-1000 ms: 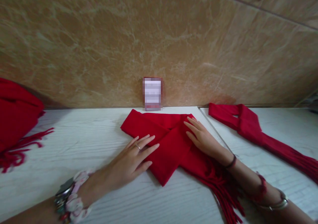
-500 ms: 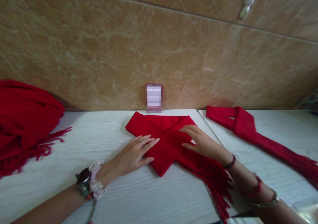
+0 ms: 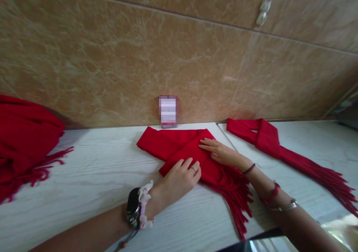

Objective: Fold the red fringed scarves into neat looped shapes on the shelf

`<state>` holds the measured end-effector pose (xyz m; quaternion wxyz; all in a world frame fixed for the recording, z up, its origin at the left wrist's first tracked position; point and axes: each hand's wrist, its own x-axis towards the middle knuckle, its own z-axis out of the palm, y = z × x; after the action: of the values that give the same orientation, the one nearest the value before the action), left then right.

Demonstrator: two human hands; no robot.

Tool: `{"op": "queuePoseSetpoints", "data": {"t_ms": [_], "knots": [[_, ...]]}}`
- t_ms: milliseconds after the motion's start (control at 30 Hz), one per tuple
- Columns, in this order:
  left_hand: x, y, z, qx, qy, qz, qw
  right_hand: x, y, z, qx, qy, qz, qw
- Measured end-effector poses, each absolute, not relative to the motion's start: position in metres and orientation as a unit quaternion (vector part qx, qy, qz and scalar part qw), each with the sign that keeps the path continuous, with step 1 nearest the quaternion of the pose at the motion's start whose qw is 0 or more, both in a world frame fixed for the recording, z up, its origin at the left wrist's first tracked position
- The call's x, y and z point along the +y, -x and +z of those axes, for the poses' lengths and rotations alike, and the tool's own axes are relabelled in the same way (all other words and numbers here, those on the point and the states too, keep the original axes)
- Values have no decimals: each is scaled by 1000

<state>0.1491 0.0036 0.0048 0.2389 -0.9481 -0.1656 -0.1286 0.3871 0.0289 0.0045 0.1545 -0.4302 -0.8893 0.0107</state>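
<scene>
A red fringed scarf (image 3: 173,142) lies folded and crossed over itself on the white wood-grain table (image 3: 106,162). My left hand (image 3: 180,179) is at the near edge of the crossing, its ringed fingers curled over the cloth and its thumb hidden. On the right part of the fold, my right hand (image 3: 223,154) rests with fingers stretched out flat. The scarf's fringe spreads towards me, below my right wrist.
A second folded red scarf (image 3: 267,138) lies on the right, its fringe pointing to the right edge. A heap of red fabric (image 3: 26,136) is at the left. A small blurred card or box (image 3: 168,111) stands against the tiled wall (image 3: 112,58). A white hook (image 3: 263,12) is fixed above.
My left hand has moved right and its fingers have curled. The scarf's lower corner that pointed towards me no longer shows; the cloth there is folded up. My right hand stays flat on the fold.
</scene>
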Motion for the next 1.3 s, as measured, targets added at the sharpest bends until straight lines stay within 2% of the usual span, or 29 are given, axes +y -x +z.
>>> {"op": "queuePoseSetpoints", "data": {"t_ms": [267, 500, 967, 1300], "knots": [[5, -135, -1, -96, 943, -204, 246, 41, -392, -9, -897, 420, -34, 136], [-8, -115, -4, -69, 942, -219, 243, 45, -394, -13, -898, 413, -55, 141], [-14, -116, -5, -102, 931, -262, 234, 40, -389, -9, -895, 419, -50, 144], [-18, -111, -1, -167, 929, -225, 243, 40, -389, -11, -892, 423, -36, 155]]}}
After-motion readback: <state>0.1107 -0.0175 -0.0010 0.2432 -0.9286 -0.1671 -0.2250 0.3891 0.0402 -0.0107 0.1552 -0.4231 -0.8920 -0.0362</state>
